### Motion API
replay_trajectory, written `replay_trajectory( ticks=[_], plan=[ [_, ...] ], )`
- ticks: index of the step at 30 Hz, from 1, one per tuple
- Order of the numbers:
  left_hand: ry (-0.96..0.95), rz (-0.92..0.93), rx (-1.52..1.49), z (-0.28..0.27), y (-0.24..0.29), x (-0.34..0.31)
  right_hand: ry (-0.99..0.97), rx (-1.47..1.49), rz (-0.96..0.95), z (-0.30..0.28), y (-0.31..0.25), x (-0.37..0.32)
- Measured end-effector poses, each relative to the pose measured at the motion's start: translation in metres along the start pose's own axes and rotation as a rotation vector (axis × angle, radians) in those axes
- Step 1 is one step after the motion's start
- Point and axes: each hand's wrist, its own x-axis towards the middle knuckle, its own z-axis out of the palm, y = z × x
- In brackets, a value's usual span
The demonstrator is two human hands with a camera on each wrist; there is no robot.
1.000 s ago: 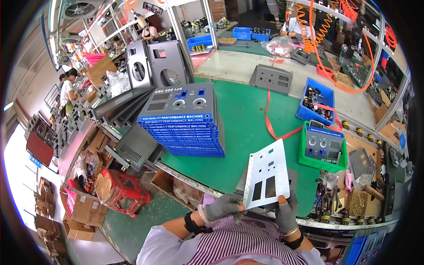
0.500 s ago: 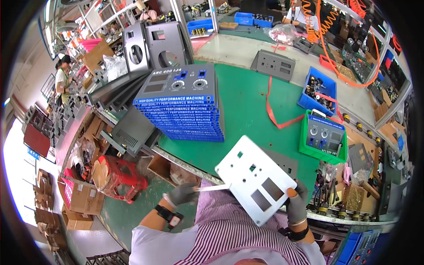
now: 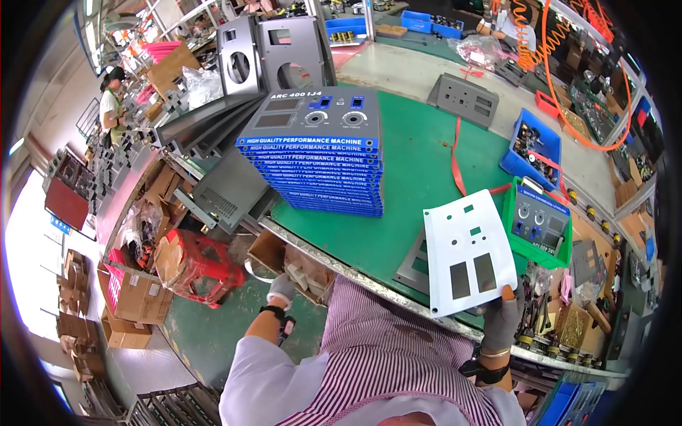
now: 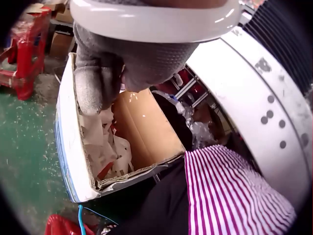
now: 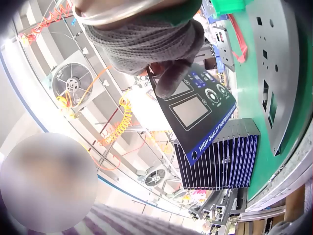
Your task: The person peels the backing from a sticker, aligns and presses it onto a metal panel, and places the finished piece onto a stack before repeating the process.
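Note:
My gloved right hand [image 3: 503,323] pinches a panel sticker [image 3: 469,248] by its lower right corner, thumb on the white back. In the right wrist view the sticker's printed face [image 5: 217,110] shows dials, cut-out windows and a blue lettered band. My gloved left hand [image 3: 282,290] is low at the left, off the table, with a thin white strip [image 3: 257,272] at its fingertips. In the left wrist view its curled fingers are over an open cardboard box [image 4: 142,127] with paper scraps [image 4: 110,147] in it. Partly behind the sticker, a grey metal panel [image 3: 410,273] lies at the table's front edge.
A tall stack of blue-edged panels [image 3: 312,170] stands on the green table [image 3: 412,170]. To the right are a green bin [image 3: 563,248] with a printed panel and a blue bin [image 3: 529,156] of parts. Grey housings [image 3: 295,53] stand behind the stack; a red stool [image 3: 202,266] is below.
My left hand has pulled a white strip off the sticker and carried it left and down to the cardboard box. The sticker, in my right hand, has turned more upright and moved right.

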Motion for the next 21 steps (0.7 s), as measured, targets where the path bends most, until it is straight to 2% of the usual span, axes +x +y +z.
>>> replay_trajectory(
  ticks=[2, 3, 5, 6, 7, 8, 9, 10, 12, 14, 17, 20, 21],
  plan=[
    [0.003, 0.111, 0.079, 0.009, 0.027, 0.008, 0.069, 0.011, -0.009, 0.013, 0.000, -0.004],
    [-0.016, 0.086, 0.096, 0.006, 0.042, 0.004, 0.028, 0.011, -0.005, 0.009, 0.002, -0.004],
    [-0.069, 0.050, 0.136, 0.004, 0.070, -0.009, 0.063, -0.024, -0.012, 0.011, 0.003, -0.007],
    [-0.044, 0.261, 0.245, 0.008, 0.069, -0.013, 0.068, -0.050, -0.012, 0.009, 0.004, -0.008],
    [-0.260, 0.344, 0.243, 0.012, 0.073, -0.015, 0.091, -0.074, -0.013, 0.007, 0.005, -0.010],
    [-0.476, 0.421, 0.242, -0.011, 0.098, -0.035, 0.112, -0.099, -0.014, 0.007, 0.006, -0.011],
    [-0.708, 0.261, -0.006, -0.050, 0.140, -0.075, 0.114, -0.111, -0.011, 0.011, 0.005, -0.013],
    [-0.727, 0.416, -0.109, -0.080, 0.172, -0.106, 0.082, -0.113, -0.007, 0.008, 0.010, -0.013],
    [-0.283, 0.841, -0.136, -0.108, 0.216, -0.149, 0.078, -0.114, -0.013, 0.013, 0.017, -0.012],
    [0.126, 1.184, -0.141, -0.140, 0.266, -0.183, 0.048, -0.064, -0.005, 0.019, 0.024, -0.013],
    [0.100, 1.364, -0.094, -0.148, 0.312, -0.200, -0.011, -0.046, 0.019, 0.023, 0.029, -0.017],
    [0.167, 1.467, 0.028, -0.133, 0.331, -0.199, -0.027, 0.074, 0.098, 0.024, 0.028, -0.021],
    [0.201, 1.449, 0.145, -0.128, 0.330, -0.195, -0.007, 0.076, 0.094, 0.021, 0.027, -0.025]
  ],
)
